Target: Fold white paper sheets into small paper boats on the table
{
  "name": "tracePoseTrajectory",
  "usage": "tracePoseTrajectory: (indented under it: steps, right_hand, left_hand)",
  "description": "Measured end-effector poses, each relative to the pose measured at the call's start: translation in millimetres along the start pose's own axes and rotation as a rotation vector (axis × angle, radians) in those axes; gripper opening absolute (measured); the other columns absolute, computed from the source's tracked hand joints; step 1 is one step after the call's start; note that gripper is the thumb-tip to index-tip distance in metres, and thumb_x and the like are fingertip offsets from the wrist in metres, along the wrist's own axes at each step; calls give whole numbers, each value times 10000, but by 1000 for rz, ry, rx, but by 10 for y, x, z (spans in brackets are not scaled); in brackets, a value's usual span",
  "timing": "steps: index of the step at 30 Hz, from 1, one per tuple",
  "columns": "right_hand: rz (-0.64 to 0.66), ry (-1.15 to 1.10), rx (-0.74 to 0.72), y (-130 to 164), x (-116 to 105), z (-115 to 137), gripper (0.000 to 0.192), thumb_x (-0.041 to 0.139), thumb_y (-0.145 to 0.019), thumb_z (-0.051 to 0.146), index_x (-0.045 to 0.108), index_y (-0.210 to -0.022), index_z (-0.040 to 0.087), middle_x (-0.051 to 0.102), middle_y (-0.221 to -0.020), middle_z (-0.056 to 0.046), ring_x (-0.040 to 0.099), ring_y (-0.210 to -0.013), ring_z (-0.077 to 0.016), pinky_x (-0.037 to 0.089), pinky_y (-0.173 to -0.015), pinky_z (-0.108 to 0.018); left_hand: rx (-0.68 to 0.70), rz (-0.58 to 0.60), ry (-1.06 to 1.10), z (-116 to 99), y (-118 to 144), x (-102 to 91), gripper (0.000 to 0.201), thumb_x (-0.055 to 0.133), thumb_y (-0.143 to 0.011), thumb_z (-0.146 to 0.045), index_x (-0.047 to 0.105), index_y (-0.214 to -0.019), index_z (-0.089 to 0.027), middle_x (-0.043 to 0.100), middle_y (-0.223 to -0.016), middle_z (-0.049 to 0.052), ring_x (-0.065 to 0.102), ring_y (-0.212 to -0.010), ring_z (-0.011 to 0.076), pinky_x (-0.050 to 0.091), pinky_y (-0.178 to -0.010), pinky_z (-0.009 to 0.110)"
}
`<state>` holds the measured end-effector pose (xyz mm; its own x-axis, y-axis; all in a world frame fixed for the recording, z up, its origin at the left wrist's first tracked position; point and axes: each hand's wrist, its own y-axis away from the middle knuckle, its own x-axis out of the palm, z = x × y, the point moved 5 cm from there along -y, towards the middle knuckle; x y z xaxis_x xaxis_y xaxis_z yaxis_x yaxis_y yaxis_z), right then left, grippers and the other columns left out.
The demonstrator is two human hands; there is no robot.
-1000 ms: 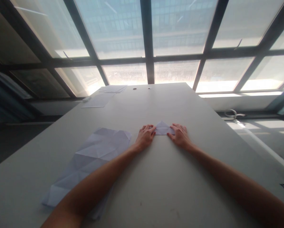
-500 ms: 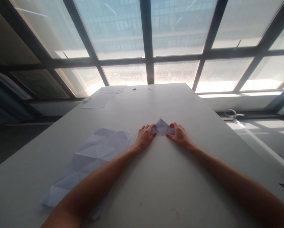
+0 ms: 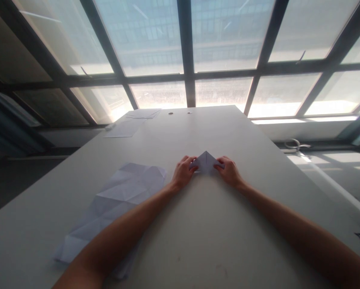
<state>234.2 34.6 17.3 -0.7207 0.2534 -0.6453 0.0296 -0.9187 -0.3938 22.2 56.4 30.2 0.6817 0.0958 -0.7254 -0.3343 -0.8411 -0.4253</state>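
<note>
A small folded sheet of paper (image 3: 206, 162) with a pointed top sits between my hands at the middle of the white table (image 3: 180, 224). My left hand (image 3: 183, 171) pinches its left side between thumb and fingers. On the opposite side, my right hand (image 3: 228, 170) grips the right corner the same way. A crease runs down from the paper's peak. Its lower edge looks blurred, and both side corners are partly hidden by my fingers.
Creased, unfolded paper (image 3: 122, 192) lies to the left, partly under my left forearm. Flat white sheets (image 3: 122, 127) rest at the far left of the table. A white cable (image 3: 294, 144) hangs by the right edge, and windows stand beyond the far edge.
The folded paper has shifted slightly right and its lower part has changed shape between my hands. My fingers have drawn a little outward and still hold both sides.
</note>
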Motion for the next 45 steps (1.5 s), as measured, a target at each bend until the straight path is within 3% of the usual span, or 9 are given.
tracePoseTrajectory:
  steps: [3, 10, 15, 19, 25, 28, 32, 36, 45]
  right_hand:
    - [-20, 5, 1, -18, -26, -16, 198, 506, -858, 279, 679, -872, 183, 675, -902, -72, 622, -844, -210, 470, -797, -318]
    - [-91, 60, 42, -35, -36, -85, 185, 515, -880, 308, 656, -848, 192, 683, -862, -72, 618, -826, -225, 458, -795, -336]
    - [-95, 75, 71, -45, -35, -141, 197, 502, -883, 321, 657, -857, 202, 700, -851, -67, 623, -820, -226, 448, -771, -327]
    - [-100, 49, 79, -75, -64, -181, 197, 504, -878, 317, 658, -851, 197, 701, -840, -70, 618, -800, -219, 440, -751, -317]
    - [-54, -10, 95, -112, -89, -208, 169, 532, -857, 301, 644, -812, 183, 681, -773, -65, 593, -725, -213, 431, -700, -320]
    - [-61, -17, 81, -109, -97, -199, 169, 526, -863, 302, 628, -790, 189, 660, -736, -59, 573, -689, -212, 435, -685, -333]
    - [-68, -31, 76, -102, -94, -202, 164, 525, -861, 303, 619, -780, 195, 648, -727, -56, 564, -682, -214, 438, -679, -342]
    - [-71, -33, 70, -100, -89, -217, 170, 524, -860, 305, 628, -791, 190, 654, -740, -61, 564, -693, -213, 427, -675, -333]
    - [-89, -15, 109, -99, -90, -264, 163, 536, -857, 295, 641, -800, 184, 665, -733, -59, 563, -682, -198, 388, -645, -291]
  left_hand:
    - [-29, -47, 10, 53, -11, -20, 325, 667, -854, -222, 649, -1179, -227, 645, -1045, 45, 647, -948, 200, 510, -892, 323]
    - [-63, -103, 174, 127, -29, -22, 291, 658, -848, -255, 655, -1132, -192, 636, -1092, 64, 644, -923, 177, 524, -835, 289]
    - [-242, -167, 355, 267, -60, -30, 278, 465, -956, -353, 645, -1049, -163, 692, -975, 68, 645, -748, 154, 526, -698, 278]
    - [-309, -142, 485, 328, -79, -22, 258, 550, -893, -354, 643, -1013, -145, 696, -921, 72, 649, -726, 159, 519, -641, 264]
    - [-287, -74, 531, 233, -61, -40, 363, 752, -712, -323, 634, -1004, -142, 699, -858, 58, 670, -761, 176, 535, -674, 270]
    - [-298, -83, 483, 213, -50, -40, 315, 766, -689, -302, 630, -932, -155, 695, -778, 32, 664, -728, 173, 530, -655, 265]
    - [-292, -66, 370, 206, -40, -16, 143, 718, -725, -256, 639, -792, -156, 686, -718, 27, 662, -694, 171, 519, -635, 256]
    - [-193, -25, 305, 140, -26, 17, 77, 638, -797, -228, 662, -815, -158, 700, -744, 36, 675, -706, 169, 511, -638, 246]
    - [-30, 26, 191, 36, -18, 44, 378, 524, -922, -471, 730, -869, -159, 714, -863, 71, 646, -768, 185, 490, -728, 272]
